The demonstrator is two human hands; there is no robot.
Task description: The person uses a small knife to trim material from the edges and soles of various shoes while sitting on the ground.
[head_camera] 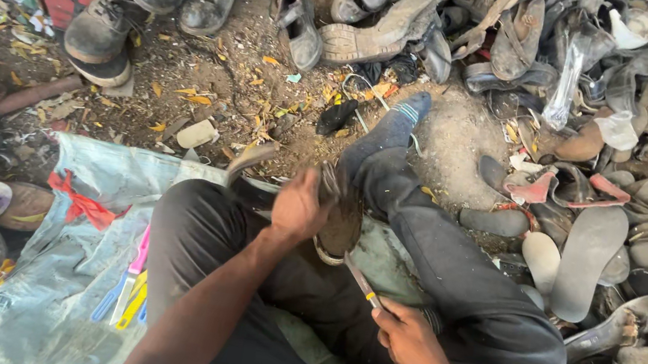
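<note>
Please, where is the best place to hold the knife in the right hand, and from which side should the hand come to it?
Probably by its handle end, near the person's body. The right hand already closes there, and the knife slants up and away toward the worn shoe that the left hand steadies. Coming from the body side keeps the fingers behind the blade; its edge is too small to make out.

Two hands work one shoe (340,219) with one knife (364,284); three utility knives (126,291) lie left of the grip.
</note>
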